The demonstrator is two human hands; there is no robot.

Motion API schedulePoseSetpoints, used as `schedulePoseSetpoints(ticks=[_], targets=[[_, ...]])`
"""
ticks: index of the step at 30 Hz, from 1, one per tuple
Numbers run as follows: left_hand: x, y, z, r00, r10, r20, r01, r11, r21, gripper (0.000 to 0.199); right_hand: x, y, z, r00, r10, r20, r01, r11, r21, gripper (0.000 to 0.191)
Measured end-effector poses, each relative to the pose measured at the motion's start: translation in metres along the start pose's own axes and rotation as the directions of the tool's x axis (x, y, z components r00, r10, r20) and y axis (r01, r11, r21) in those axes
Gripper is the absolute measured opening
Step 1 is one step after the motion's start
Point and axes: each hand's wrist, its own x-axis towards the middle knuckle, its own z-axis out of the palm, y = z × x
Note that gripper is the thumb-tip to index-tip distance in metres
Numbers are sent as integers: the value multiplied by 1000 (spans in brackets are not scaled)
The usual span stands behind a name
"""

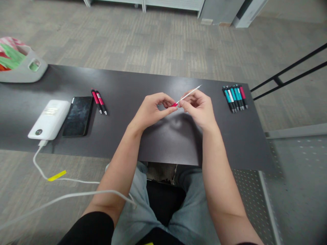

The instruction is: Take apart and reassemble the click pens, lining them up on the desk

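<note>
Two pinches: left hand [152, 107], red piece [174, 104]; right hand [200, 106], white rod [191, 93].

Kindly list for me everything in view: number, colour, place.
Red piece: one, red, in left hand
Stick: one, white, at right hand
Pens: two, red-black, near phone
Pen row: several, mostly teal, right
Phone: one, black, left
Power bank: one, white, left
Cable: number unclear, white, lower left
Tag: one, yellow, on cable
Basket: one, white, far left
Basket contents: several, multicoloured, inside
Table: one, dark grey, centre
Floor: one, grey, background
Rails: two, black, right
Furniture: number unclear, pale, top
Jeans: one, blue, bottom
Sleeves: two, black, bottom
Hands: two, bare, centre
</note>
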Motion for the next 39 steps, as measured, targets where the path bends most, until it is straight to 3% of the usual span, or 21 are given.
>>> schedulePoseSetpoints(ticks=[3,11,17,24,32,36,39], targets=[[1,-1,1,1000,14,-24,-14,1000,8,28,-2,-2,1,1000,10,17,-9,1000,-23,59],[1,-6,2,996,71,-52,-71,997,7,21,2,2,6,994,-73,-87,74,997,7,63],[1,-5,2,998,46,-31,-45,998,34,22,1,3,6,990,-83,-111,76,995,-62,66],[2,5,2,998,-50,-42,52,997,58,21,-4,-3,7,983,-128,-128,103,977,-184,51],[2,4,-2,996,-71,-61,75,996,57,25,-2,-2,13,992,-92,-84,78,984,-159,53],[2,0,-10,993,-76,-91,80,996,42,42,-2,0,14,997,-77,-7,75,986,-147,50],[2,-3,-22,985,-50,-168,60,997,57,52,-3,4,15,996,-48,80,66,969,-238,46]])
